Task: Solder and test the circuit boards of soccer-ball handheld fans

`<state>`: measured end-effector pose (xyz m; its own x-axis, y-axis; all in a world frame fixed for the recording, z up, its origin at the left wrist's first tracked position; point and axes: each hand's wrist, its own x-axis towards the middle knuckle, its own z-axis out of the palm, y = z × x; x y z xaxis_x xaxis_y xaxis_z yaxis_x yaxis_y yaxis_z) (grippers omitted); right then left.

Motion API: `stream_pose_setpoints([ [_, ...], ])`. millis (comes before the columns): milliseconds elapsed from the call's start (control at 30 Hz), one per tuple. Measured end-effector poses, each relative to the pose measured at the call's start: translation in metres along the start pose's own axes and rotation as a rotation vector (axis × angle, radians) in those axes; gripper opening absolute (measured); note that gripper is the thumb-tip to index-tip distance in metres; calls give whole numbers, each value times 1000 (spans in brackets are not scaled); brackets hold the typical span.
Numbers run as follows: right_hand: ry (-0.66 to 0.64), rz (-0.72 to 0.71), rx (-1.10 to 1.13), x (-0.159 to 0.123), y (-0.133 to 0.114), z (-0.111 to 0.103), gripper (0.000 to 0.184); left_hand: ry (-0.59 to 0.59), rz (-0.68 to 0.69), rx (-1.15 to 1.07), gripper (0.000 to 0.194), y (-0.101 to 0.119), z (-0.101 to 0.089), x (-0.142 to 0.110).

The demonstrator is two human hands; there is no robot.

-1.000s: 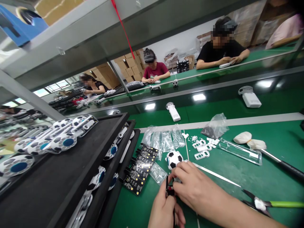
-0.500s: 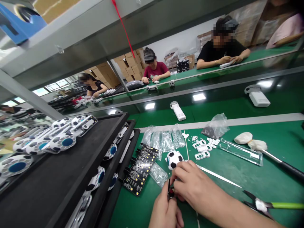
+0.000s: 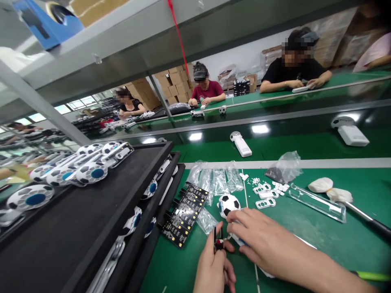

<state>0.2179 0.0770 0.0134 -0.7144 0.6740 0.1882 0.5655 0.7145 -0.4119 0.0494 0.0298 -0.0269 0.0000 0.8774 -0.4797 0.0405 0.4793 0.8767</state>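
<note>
Pinching a black part [image 3: 218, 244] in the left hand [image 3: 212, 264], its grip narrow, near a tray [image 3: 61, 244] of football-patterned discs [image 3: 91, 173]

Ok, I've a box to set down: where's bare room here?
Bare green mat lies between the clear plastic case and the right forearm, and below the circuit boards beside the left hand. It's crowded around the soccer ball and plastic bags.

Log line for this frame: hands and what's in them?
left hand: pinches small black-and-red component | right hand: holds white-and-blue piece | nearby: soccer-ball fan head, black circuit boards
</note>
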Motion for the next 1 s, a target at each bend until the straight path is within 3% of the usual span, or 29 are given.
stream_pose_setpoints([
  [267, -11, -140, -279, 5, -6, 5, 29, -16, -3, -77, 53, -4, 1, 0],
  [467, -31, -186, -456, 13, 4, 14, 6, 6, -16, -83, 52, -1, 2, -1],
  [600, -44, -206, -426, 21, 2, 9, 8, 16, 2, -95, 49, -7, 2, 1],
  [833, 33, -54, -202, 22, -2, 2, 9, -31, 19, -102, 57, -8, 0, 6],
  [1000, 35, -44, -88, 20, -6, 5, 10, -7, 41, -108, 56, -8, 1, 4],
])
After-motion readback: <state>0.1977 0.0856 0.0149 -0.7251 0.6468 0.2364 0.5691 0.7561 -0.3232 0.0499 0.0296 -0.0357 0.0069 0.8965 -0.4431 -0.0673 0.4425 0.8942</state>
